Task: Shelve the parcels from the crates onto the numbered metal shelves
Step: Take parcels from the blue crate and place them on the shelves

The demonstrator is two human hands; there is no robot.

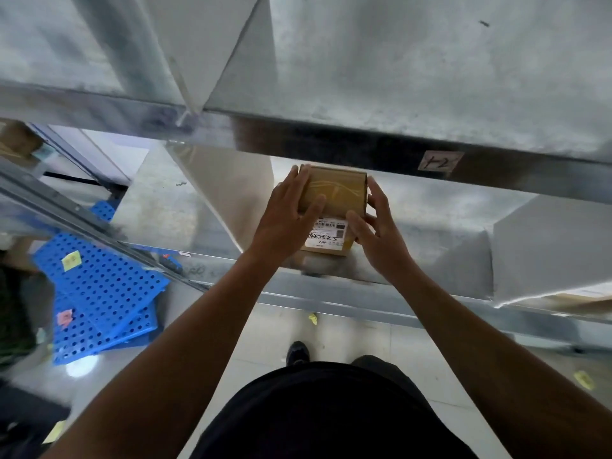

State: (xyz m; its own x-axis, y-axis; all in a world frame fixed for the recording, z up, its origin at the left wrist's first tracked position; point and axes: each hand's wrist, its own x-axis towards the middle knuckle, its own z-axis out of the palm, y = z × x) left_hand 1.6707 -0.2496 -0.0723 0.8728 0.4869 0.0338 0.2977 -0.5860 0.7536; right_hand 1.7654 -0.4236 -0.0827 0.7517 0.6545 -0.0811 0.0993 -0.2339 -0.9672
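On the metal shelf (430, 210), left hand (284, 215) and right hand (377, 228) grip a cardboard parcel (336, 190).

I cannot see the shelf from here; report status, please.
Left hand and right hand hold cardboard parcel. Parcel on metal shelf, label up. Nothing blocking ahead.

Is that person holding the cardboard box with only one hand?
No, the left hand and the right hand both grip the cardboard box, one on each side.
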